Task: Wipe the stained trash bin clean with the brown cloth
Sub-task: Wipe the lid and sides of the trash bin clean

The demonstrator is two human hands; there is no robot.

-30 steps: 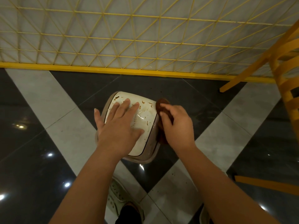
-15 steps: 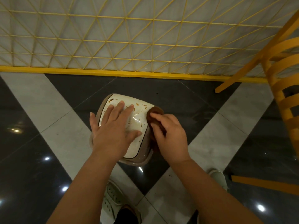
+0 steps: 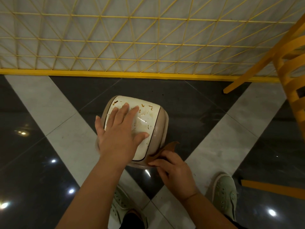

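The floor (image 3: 49, 100) is laid in dark glossy tiles crossed by pale grey bands that form a V, and the trash bin (image 3: 162, 123) stands on the dark tile at the middle of that V. Beyond the bin, a yellow lattice fence (image 3: 115, 38) with a solid yellow bottom rail runs across the whole width. To the right of the bin and well apart from it, a yellow slatted chair (image 3: 292, 75) leans into view.

The bin itself is beige with a white lid (image 3: 148, 116) that carries scattered brown-orange stains, thickest along the edge farthest from the person.

Nearer than the bin, two pale green shoes (image 3: 225, 194) rest on the floor, one below it and one off to its right.

The left hand (image 3: 118, 134) lies flat on the lid, fingers spread and thumb out across the white surface; its grip is wide open and closes on nothing.

The right hand (image 3: 171, 169) is at the bin's near right corner, its grip pinched around the brown cloth (image 3: 170, 147), which is pressed against the bin's beige side with one corner sticking up free.
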